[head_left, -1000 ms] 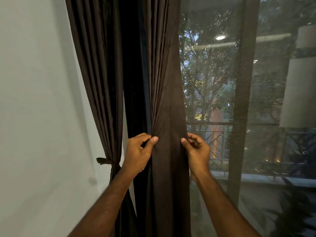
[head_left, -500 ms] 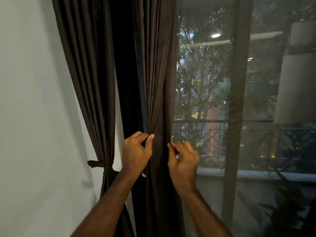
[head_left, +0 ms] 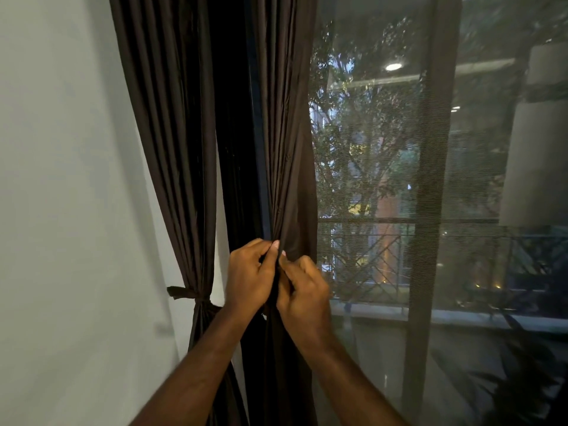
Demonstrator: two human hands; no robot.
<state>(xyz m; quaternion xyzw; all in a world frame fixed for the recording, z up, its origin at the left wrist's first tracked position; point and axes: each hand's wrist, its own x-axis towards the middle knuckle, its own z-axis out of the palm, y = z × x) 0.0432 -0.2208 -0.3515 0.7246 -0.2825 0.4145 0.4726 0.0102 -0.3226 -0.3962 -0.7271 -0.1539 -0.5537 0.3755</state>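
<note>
A dark brown curtain panel [head_left: 285,149] hangs in front of the window, gathered into narrow folds. My left hand [head_left: 250,275] grips the bunched cloth from the left, thumb on the folds. Pressed close against it, my right hand [head_left: 302,293] grips the same cloth from the right. The two hands touch at the fingertips, and the fabric between them is mostly hidden.
A second brown curtain [head_left: 172,149] hangs to the left, tied back with a fabric band [head_left: 192,295] against the white wall [head_left: 61,210]. A sheer mesh screen [head_left: 430,210] covers the glass on the right; a balcony railing [head_left: 384,262] and trees lie beyond.
My right hand has moved left, drawing the curtain's edge in until it meets my left hand. The flat panel has narrowed into a tight bunch.
</note>
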